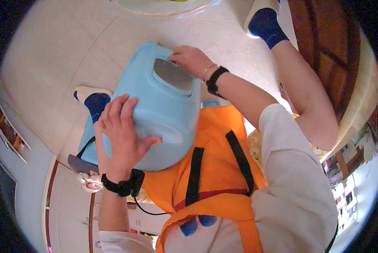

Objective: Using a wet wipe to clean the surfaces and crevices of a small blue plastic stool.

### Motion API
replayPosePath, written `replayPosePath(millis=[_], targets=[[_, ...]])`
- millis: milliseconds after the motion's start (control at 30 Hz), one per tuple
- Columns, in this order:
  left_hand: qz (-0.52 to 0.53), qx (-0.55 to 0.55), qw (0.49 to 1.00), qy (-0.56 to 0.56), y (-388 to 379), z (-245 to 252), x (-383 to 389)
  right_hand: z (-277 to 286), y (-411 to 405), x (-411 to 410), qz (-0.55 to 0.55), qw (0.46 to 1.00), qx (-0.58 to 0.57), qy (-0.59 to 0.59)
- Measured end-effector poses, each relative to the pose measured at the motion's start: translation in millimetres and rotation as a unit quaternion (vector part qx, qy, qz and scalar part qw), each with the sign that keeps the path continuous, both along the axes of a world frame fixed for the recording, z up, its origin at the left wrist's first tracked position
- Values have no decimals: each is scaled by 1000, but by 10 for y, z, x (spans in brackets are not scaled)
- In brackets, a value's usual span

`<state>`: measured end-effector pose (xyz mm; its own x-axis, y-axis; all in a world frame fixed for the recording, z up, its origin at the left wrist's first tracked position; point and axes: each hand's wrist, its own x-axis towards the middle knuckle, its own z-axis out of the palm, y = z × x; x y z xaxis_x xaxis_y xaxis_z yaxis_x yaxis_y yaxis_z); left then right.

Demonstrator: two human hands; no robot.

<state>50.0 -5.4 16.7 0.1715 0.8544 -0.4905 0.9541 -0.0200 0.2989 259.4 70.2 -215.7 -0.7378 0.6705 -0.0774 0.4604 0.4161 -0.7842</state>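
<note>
A light blue plastic container (170,117), rounded and with a wide opening at one end, lies tilted against the orange apron (214,132) over my lap. My left hand (122,132) rests spread on its side, fingers apart and thumb stretched out. At the rim of the opening, my right hand (192,60) pinches the edge with its fingertips; whether it also holds something small there cannot be told. Black bands are round both wrists. The inside of the container looks grey, and its contents are not visible.
A round translucent tub (163,12) stands at the top edge on the pale floor (65,47). Dark brown wooden furniture (328,47) is at the right. My feet in navy socks and pale slippers are on either side. White cabinet doors (69,202) show at the lower left.
</note>
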Motion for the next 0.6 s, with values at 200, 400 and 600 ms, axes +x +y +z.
replayPosePath(millis=[200, 400, 600], targets=[[3, 5, 1000, 4, -2, 16, 11, 113, -118, 332, 78, 996, -23, -31], [-5, 19, 1000, 11, -20, -15, 21, -114, 142, 166, 228, 968, 69, -82], [-8, 32, 999, -14, 2, -12, 8, -128, 286, -40, 224, 972, 69, -34]])
